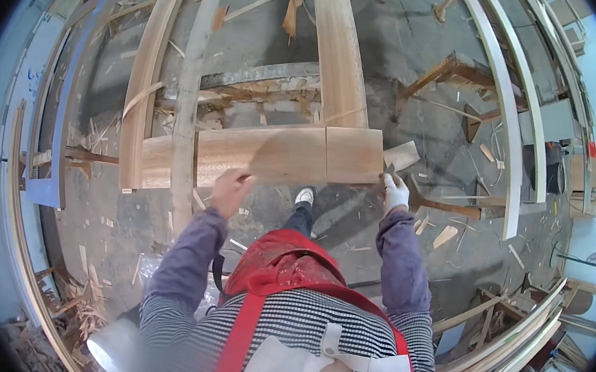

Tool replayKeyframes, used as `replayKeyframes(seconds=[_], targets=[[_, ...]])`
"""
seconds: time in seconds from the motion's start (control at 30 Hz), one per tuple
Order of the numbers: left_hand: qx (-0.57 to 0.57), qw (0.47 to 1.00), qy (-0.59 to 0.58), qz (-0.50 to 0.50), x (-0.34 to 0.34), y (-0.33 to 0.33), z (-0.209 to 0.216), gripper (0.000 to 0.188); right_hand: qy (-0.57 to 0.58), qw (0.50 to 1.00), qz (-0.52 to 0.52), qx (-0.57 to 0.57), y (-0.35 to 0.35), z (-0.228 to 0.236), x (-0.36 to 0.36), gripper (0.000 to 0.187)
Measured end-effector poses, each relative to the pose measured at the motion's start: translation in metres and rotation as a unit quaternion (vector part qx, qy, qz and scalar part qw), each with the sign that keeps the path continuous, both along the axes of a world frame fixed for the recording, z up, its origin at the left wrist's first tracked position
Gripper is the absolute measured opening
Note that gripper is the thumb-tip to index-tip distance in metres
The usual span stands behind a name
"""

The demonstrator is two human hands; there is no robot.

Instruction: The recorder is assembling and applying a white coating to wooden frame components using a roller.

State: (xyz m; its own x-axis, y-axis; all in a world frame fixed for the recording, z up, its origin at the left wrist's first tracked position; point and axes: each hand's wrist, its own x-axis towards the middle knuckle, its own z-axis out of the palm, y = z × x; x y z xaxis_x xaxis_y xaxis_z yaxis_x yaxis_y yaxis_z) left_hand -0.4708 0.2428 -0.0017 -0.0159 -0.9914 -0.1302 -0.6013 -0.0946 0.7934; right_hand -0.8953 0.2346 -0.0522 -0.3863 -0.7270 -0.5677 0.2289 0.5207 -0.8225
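A wide wooden board (272, 152) lies crosswise in front of me, with a shorter wood piece (353, 155) meeting its right end at a straight seam. My left hand (230, 192) is bare and slightly blurred at the board's near edge; its fingers look bent, but whether they hold anything is unclear. At the right end of the short piece, my right hand (396, 194), in a white glove, is closed round a small dark object (390, 170). Only the tip of that object shows.
A long plank (343, 54) runs away from me behind the seam. Two more long boards (154, 50) (196, 68) stretch out at left. Wooden trestles (460, 69) and pale strips (499, 69) stand at right. Offcuts (445, 236) and shavings litter the concrete floor.
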Motion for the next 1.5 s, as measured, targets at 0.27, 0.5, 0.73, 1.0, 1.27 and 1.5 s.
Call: replayKeyframes(seconds=[0.27, 0.5, 0.73, 1.0, 1.27, 1.5], targets=[[0.023, 0.994, -0.03, -0.105, -0.112, -0.119, 0.007, 0.025, 0.155, 0.986, 0.045, 0.033, -0.041, -0.033, -0.053, 0.029], [-0.19, 0.93, -0.3, -0.094, -0.152, -0.085, 0.001, 0.034, 0.323, 0.935, 0.117, 0.082, -0.029, -0.03, -0.173, 0.036], [0.207, 0.915, 0.19, -0.289, -0.236, -0.026, 0.023, 0.03, 0.102, 0.966, 0.175, 0.159, -0.036, -0.063, -0.221, 0.03], [0.098, 0.986, -0.035, 0.132, -0.181, -0.124, -0.003, 0.022, 0.037, 0.961, 0.23, 0.151, -0.053, -0.086, -0.219, 0.021], [0.195, 0.977, -0.078, 0.033, -0.153, -0.201, -0.06, 0.031, 0.036, 0.946, 0.265, 0.185, -0.047, -0.072, -0.195, 0.022], [0.271, 0.96, -0.056, -0.039, -0.151, -0.22, -0.065, 0.03, 0.06, 0.939, 0.285, 0.184, -0.047, -0.066, -0.176, 0.022]])
